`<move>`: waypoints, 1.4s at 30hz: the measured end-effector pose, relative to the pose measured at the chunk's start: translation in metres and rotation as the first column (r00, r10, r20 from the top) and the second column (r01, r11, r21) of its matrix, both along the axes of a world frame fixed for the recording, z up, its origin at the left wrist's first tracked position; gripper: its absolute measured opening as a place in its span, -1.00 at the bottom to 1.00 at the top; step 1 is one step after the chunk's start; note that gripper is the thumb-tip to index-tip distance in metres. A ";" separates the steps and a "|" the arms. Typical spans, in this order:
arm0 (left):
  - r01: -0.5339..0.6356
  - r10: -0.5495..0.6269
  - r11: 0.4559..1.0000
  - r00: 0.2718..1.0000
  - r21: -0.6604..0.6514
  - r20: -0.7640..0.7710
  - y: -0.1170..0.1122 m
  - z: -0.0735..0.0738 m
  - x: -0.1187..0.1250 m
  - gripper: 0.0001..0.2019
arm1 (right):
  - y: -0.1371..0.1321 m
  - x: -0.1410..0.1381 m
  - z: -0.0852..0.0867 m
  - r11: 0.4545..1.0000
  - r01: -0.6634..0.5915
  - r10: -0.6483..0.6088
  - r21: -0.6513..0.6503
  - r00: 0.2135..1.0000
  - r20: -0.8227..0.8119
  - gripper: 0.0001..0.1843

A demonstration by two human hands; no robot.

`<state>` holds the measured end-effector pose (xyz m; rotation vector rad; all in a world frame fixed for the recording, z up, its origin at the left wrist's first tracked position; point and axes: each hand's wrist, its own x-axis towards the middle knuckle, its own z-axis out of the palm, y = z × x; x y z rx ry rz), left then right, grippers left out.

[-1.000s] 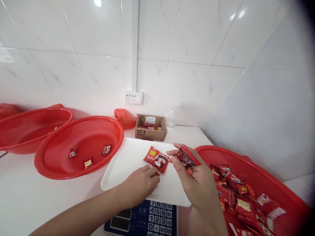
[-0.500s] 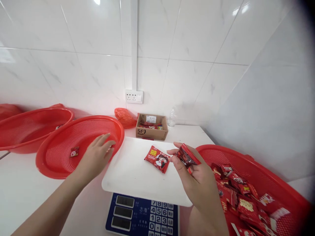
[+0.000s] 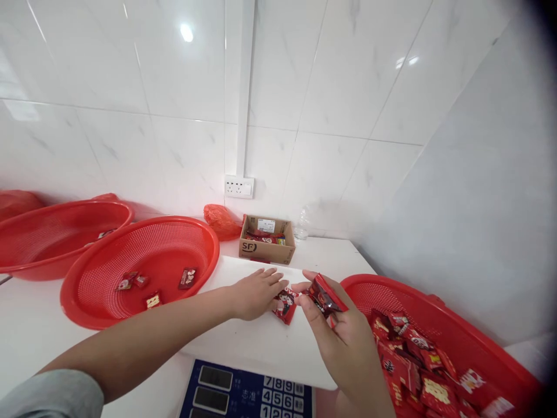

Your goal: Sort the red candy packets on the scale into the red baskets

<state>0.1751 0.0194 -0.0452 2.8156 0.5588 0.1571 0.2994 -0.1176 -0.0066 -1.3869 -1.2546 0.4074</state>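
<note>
My left hand [image 3: 259, 294] reaches across the white scale pan [image 3: 261, 348], fingers stretched out over a red snack packet [image 3: 286, 306] with a cartoon couple on it. It covers the packet's left part; whether the fingers touch it I cannot tell. Above the pan's right side, my right hand [image 3: 343, 331] is closed around a shiny dark-red candy packet [image 3: 324, 294]. A bit of red wrapper also shows below its fingers. In the red basket [image 3: 143, 232] on the left lie a dark-red candy [image 3: 187, 278], a gold-marked candy [image 3: 154, 300] and small pink-and-red ones [image 3: 127, 281].
At right stands a red basket [image 3: 470, 313] piled with red packets [image 3: 435, 395]. The scale's blue keypad panel [image 3: 248, 395] is in front. Behind the pan are a cardboard box [image 3: 267, 251], an orange-red plastic bag [image 3: 221, 222] and a clear bottle [image 3: 301, 223]. Another red basket [image 3: 65, 232] stands far left.
My left hand has moved right, from over the left basket to the packet on the pan. More candies show in that basket. My right hand keeps its hold on the candy packet.
</note>
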 end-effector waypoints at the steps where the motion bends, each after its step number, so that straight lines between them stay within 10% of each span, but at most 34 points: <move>1: -0.017 0.017 1.000 0.999 -0.018 -0.027 0.003 -0.001 0.003 -0.58 | 0.000 0.000 0.000 1.000 0.002 -0.002 0.000 1.000 -0.003 -0.67; 13: -0.276 0.242 0.935 0.956 -0.225 -0.167 -0.001 0.015 -0.010 -0.62 | 0.002 0.000 -0.004 0.998 -0.057 0.056 -0.037 0.998 -0.022 -0.69; 25: -0.264 0.412 0.779 0.899 -0.569 0.147 -0.029 0.014 -0.023 -0.65 | 0.001 -0.004 -0.001 0.999 0.000 0.001 -0.033 0.999 0.038 -0.69; 31: 0.116 0.676 0.546 0.524 -0.830 0.518 -0.039 0.034 -0.036 -0.40 | 0.006 -0.003 0.001 0.994 0.103 -0.104 -0.047 0.995 -0.008 -0.70; 36: 0.198 0.718 0.407 0.533 -0.891 0.447 -0.060 0.043 -0.040 -0.42 | 0.007 -0.007 0.002 0.991 -0.084 0.077 -0.105 0.994 -0.073 -0.73; 42: 0.251 0.685 0.382 0.570 -0.890 0.454 -0.072 0.046 -0.039 -0.51 | 0.004 -0.013 0.000 0.985 -0.141 0.130 -0.099 0.985 -0.115 -0.74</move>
